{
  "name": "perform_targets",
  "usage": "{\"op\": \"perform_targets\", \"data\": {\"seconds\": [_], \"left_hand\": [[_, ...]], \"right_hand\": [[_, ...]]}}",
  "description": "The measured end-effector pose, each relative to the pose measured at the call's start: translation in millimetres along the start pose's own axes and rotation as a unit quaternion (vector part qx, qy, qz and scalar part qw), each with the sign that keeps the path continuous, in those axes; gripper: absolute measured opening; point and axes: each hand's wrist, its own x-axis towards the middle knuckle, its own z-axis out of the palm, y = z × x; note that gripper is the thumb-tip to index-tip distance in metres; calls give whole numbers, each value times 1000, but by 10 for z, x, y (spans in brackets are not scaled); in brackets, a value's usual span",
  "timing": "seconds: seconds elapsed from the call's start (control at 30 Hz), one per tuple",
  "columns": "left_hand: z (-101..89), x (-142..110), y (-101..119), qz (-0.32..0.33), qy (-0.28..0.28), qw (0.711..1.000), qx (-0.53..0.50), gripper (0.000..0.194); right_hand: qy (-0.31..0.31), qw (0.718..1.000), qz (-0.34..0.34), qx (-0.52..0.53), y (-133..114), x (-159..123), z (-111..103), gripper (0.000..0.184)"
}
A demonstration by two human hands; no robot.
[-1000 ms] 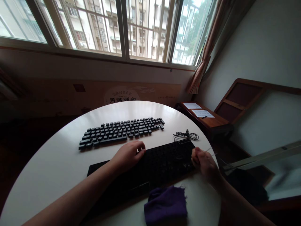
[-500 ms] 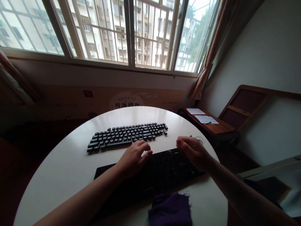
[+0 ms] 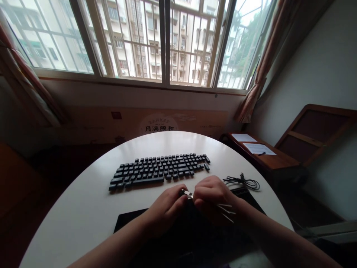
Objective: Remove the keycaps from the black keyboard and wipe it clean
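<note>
My right hand (image 3: 212, 193) is closed around a metal key puller (image 3: 227, 212). Its thin wire prongs stick out below the palm, and a flat metal tip points toward my left hand (image 3: 167, 206). The fingers of that hand pinch a small dark piece (image 3: 182, 191) at the tip; its kind is too small to tell. Both hands hover over a black keyboard base (image 3: 129, 217), mostly hidden by my arms and in shadow. Beyond them, black keycaps (image 3: 158, 167) lie on the table in keyboard order, with a long spacebar (image 3: 147, 180) along the near row.
A coiled black cable (image 3: 242, 182) lies to the right on the round white table (image 3: 75, 201). Farther right, a wooden chair (image 3: 281, 158) bears papers (image 3: 259, 148) and a pen (image 3: 261, 153). A barred window (image 3: 164, 44) and a curtain (image 3: 248, 100) are behind.
My hands have come together, the right one moving left and closer to me. The puller's metal now shows between them. The view has shifted, uncovering the cable, and the purple cloth has nearly left it.
</note>
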Motion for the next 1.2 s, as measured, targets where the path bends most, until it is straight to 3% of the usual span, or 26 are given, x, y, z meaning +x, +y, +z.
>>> {"op": "perform_targets", "data": {"seconds": [0.13,0.23,0.3,0.4,0.53,0.67,0.8,0.87,0.97,1.07,1.2], "left_hand": [[-16,3,20,-2,-6,1000,-18,36],[-37,14,12,-10,-3,999,-38,33],[-46,20,2,-10,-3,999,-47,33],[-49,18,4,-7,-13,999,-48,36],[-51,8,42,6,-26,999,-41,39],[-60,0,77,25,-34,999,-30,38],[-43,-3,70,42,-38,998,1,40],[-19,3,49,24,-7,998,58,43],[24,22,16,-50,32,983,172,35],[56,35,1,-93,1,971,220,19],[66,34,7,-97,-39,969,222,14]], "right_hand": [[46,996,-58,-54,-28,-57,-80,54],[127,987,-26,-90,-69,-39,-180,59],[140,981,-7,-131,-67,-15,-225,53],[80,986,6,-145,9,4,-203,31],[-3,995,2,-100,150,-19,-44,31],[-19,997,7,-80,175,-30,65,27],[-33,997,24,-62,163,-23,6,24],[-28,996,57,-58,217,-35,-95,20],[-29,979,177,-97,414,-88,-267,16],[-86,934,309,-159,677,-167,-329,17],[-130,909,363,-157,894,-246,-205,18]]}}
